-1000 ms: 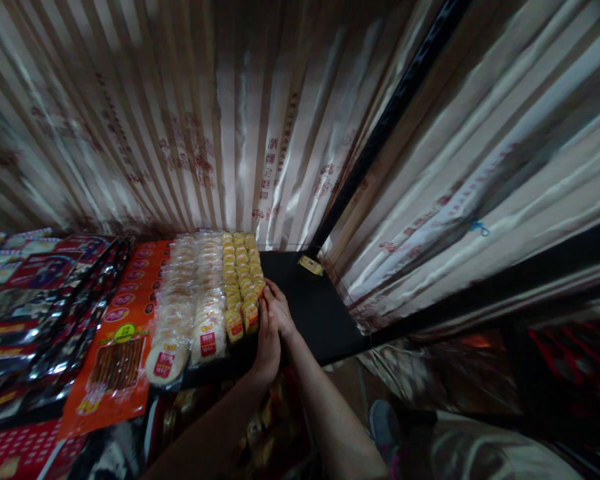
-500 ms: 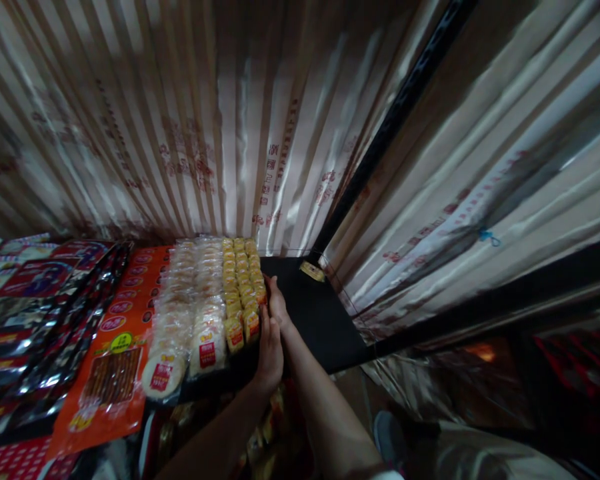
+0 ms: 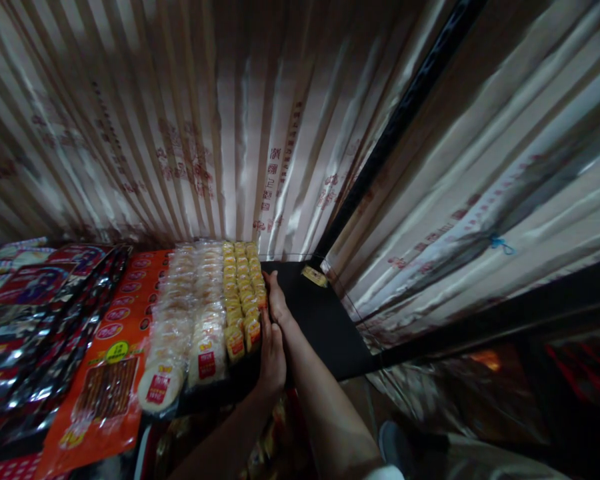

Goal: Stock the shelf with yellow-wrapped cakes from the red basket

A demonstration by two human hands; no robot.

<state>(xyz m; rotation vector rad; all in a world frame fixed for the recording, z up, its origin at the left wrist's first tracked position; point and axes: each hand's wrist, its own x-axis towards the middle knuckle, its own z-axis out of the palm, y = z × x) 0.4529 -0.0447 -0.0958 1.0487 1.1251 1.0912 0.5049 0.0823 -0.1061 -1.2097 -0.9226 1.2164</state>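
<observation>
Both hands press against the right side of the yellow packets [image 3: 236, 341], which stand in close columns on the left part of the black shelf [image 3: 325, 333]. The left hand [image 3: 273, 360] is the nearer of the two, its fingers straight and together, laid along the packets' near right edge. The right hand [image 3: 276, 299] lies just beyond it, touching the same side farther back; its fingers are partly hidden, but those that show are extended, not curled round anything. Left of the yellow packets, and right beside them, stand clear-wrapped white crackers [image 3: 207, 360] with red labels, also in columns. Next to those lies an orange bag [image 3: 107, 373] with brown sticks showing through its window, then shiny dark bags [image 3: 35, 320] at the far left of the scene. One loose packet [image 3: 314, 276] rests at the shelf's far right corner, near the foot of a black post [image 3: 400, 120]. A pale pleated curtain [image 3: 250, 133] hangs behind everything.
</observation>
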